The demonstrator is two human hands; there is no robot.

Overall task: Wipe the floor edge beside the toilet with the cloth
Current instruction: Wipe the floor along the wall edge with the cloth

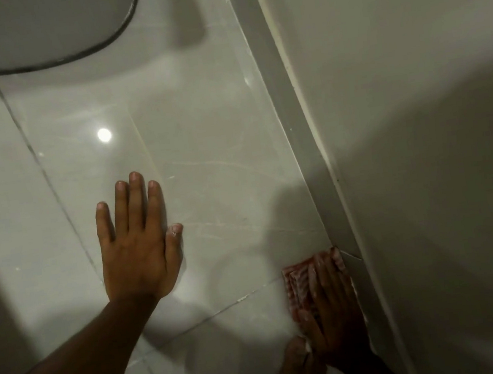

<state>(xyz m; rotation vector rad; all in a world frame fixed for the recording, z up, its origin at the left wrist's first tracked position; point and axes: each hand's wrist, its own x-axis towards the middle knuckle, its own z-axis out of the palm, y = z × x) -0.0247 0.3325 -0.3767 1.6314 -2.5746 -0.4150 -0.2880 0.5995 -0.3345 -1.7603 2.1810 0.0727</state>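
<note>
Two hands on tiled floor (221, 165). Right hand (331, 304) flat on red cloth (297, 286), fingers extended, pressing not clenching; cloth blurred, its far corner touching grey skirting strip (298, 112) at foot of wall (411, 73). Left hand (137, 240) spread open, palm down on bare tile, holding nothing, well apart from cloth. Floor along strip ahead of cloth lies open up to toilet (33, 29) at top left. Bare foot (298, 367) just beside right hand.
</note>
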